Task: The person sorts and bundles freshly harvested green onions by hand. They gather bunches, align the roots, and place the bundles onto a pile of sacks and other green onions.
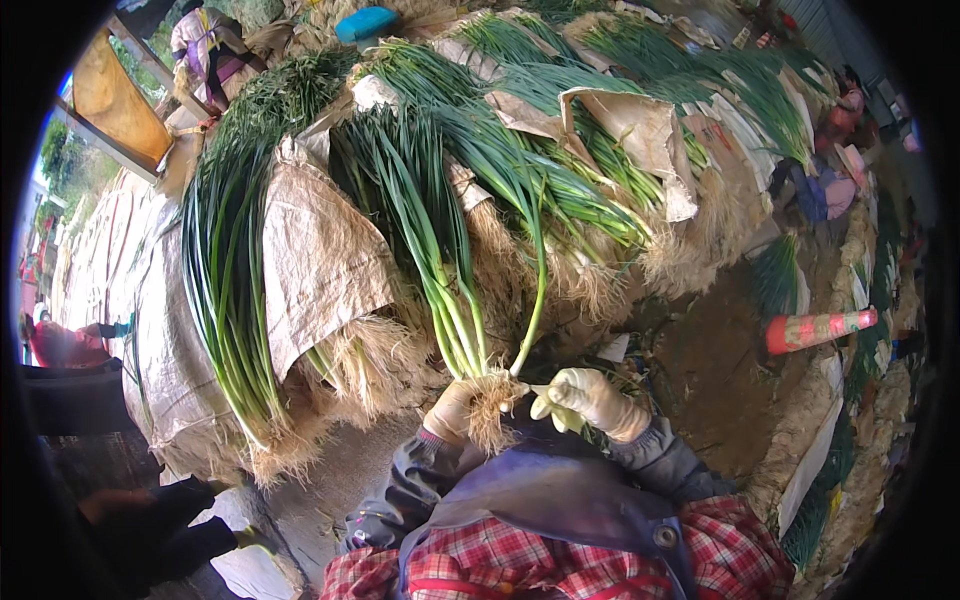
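My left hand, in a pale glove, grips several green onions near their root end. Their stringy roots hang down in front of my apron, and the long leaves reach away from me over the pile. One stalk leans apart to the right. My right hand, also gloved, is closed just right of the roots. Between its fingers is a pale, limp strip of onion skin or leaf, whose inner end comes close to the roots; whether it is still joined to them I cannot tell.
Bundles of green onions lie ahead, partly under woven sacking. An orange-and-white traffic cone lies tipped at the right. One person is at the far left, another crouches at the right. A blue object sits behind the pile.
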`<action>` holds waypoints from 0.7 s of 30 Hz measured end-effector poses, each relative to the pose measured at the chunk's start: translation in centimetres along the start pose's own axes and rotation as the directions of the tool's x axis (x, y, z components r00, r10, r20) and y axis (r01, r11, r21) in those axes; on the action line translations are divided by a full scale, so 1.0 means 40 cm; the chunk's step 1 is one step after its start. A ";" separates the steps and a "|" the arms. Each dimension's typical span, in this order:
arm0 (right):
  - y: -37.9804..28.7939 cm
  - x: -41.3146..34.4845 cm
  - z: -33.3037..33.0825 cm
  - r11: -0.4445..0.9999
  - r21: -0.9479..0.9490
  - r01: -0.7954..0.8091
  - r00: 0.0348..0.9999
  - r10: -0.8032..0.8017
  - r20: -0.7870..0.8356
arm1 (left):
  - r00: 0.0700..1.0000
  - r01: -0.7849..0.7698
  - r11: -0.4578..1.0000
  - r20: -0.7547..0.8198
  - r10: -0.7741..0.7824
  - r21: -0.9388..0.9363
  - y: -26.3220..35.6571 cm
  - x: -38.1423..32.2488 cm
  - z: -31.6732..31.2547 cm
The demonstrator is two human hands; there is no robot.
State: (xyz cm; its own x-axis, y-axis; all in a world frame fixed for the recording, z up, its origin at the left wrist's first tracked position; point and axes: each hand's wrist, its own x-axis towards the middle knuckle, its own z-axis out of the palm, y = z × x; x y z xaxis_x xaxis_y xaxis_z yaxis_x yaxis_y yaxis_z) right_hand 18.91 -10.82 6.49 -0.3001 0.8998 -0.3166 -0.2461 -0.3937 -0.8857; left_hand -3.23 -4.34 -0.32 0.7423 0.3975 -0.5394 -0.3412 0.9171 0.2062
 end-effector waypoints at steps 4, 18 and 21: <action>-0.013 0.026 -0.014 0.999 -0.015 -0.050 0.994 0.048 -0.099 | 0.998 0.057 0.996 0.001 -0.057 -0.074 -0.004 -0.002 0.017; 0.111 0.233 0.030 0.963 -0.249 -0.106 0.974 0.051 -0.220 | 0.993 0.114 0.989 0.033 -0.111 -0.093 -0.031 -0.002 0.018; 0.134 0.231 0.012 0.767 -0.631 0.112 0.933 -0.300 -0.200 | 0.962 0.209 0.945 -0.122 -0.245 -0.251 -0.042 -0.009 0.016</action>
State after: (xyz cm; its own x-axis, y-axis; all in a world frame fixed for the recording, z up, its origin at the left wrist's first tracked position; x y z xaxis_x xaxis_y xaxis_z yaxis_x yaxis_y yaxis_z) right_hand 14.37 -4.72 -1.03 -0.0220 0.9950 -0.0971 0.3596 -0.0827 -0.9294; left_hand -2.54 -6.00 0.05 0.7270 0.1539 -0.6691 -0.3124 0.9420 -0.1228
